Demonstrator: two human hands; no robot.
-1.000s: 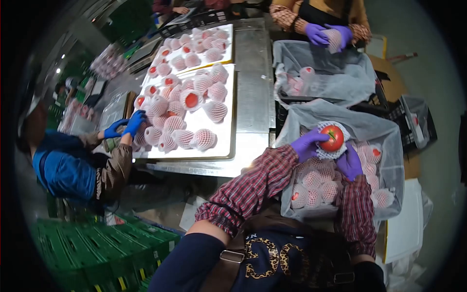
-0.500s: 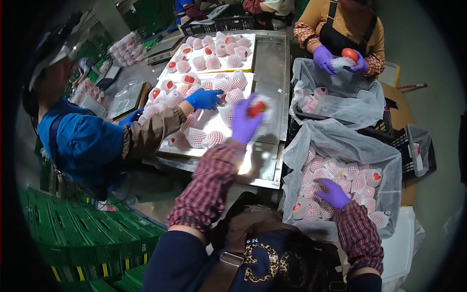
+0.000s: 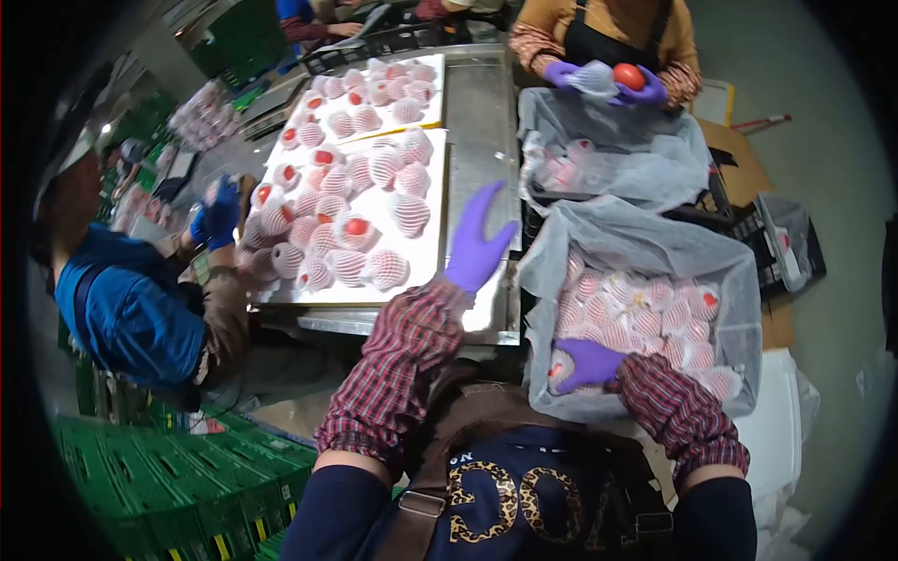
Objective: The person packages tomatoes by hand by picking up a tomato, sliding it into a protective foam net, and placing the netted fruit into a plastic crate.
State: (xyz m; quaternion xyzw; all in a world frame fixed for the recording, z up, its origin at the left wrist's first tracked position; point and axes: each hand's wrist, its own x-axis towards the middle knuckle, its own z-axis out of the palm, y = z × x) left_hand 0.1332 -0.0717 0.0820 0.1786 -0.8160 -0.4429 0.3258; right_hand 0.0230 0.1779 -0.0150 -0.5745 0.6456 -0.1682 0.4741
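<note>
"gone from the left hand (image 3: 475, 254) is the red fruit it carried half a second ago; the right hand (image 3: 591, 363) has shifted from the middle of the lined crate (image 3: 734, 304) to its near left corner."

"how do their fingers stand?"

"purple-gloved, the left's are spread with nothing in them, over the metal table (image 3: 482, 103) just beside a white board (image 3: 426, 254) of netted fruit (image 3: 348, 268). the right's curl around a netted tomato (image 3: 561, 370)."

"where is that tomato?"

"down in the crate before the wearer, among many more in nets, partly hidden by the glove."

"and the others at work?"

"at a second crate (image 3: 678, 159), a co-worker (image 3: 613, 42) in a black apron holds a bare red tomato (image 3: 629, 77) and a pale net (image 3: 593, 80); at left, a person in blue (image 3: 140, 309) raises blue gloves (image 3: 220, 215) near the board."
</note>
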